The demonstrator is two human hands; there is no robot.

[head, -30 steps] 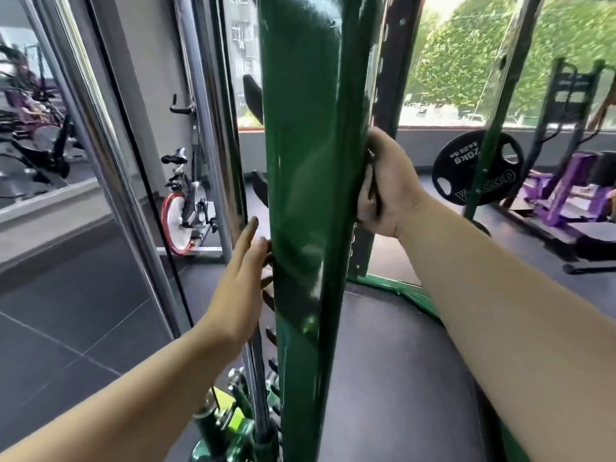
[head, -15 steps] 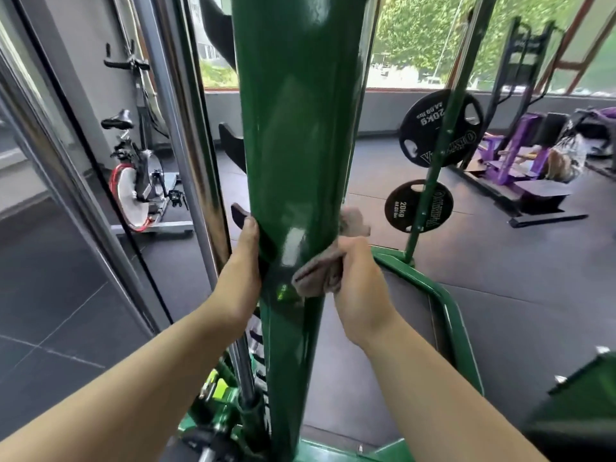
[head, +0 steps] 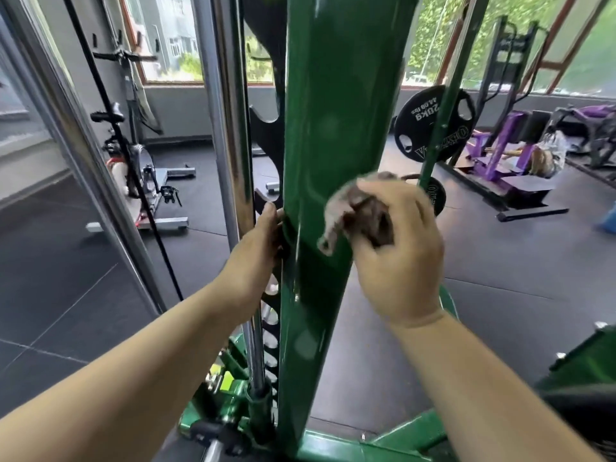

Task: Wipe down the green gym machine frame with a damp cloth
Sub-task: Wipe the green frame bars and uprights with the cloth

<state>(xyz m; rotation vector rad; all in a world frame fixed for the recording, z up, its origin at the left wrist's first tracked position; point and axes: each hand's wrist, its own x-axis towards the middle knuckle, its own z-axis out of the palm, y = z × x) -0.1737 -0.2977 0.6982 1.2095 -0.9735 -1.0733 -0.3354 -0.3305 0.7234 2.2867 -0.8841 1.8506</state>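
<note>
The glossy green upright post (head: 330,135) of the gym machine frame runs from top to bottom through the middle of the view, down to a green base rail (head: 353,445). My right hand (head: 400,261) grips a crumpled grey-brown cloth (head: 350,208) at the post's right edge, about mid-height. My left hand (head: 256,258) rests against the post's left edge with straight fingers, beside a black notched plate (head: 266,145). The cloth is blurred.
A chrome guide rod (head: 230,128) and a black cable (head: 126,155) stand left of the post. A thin green bar carries black weight plates (head: 430,125) behind on the right. An exercise bike (head: 140,171) is far left; purple machines (head: 500,151) and a seated person (head: 546,155) far right.
My right hand has come down the post's right side from higher up, then swung round to its front edge with the cloth. The view has tilted downward. My left hand stays on the left edge.
</note>
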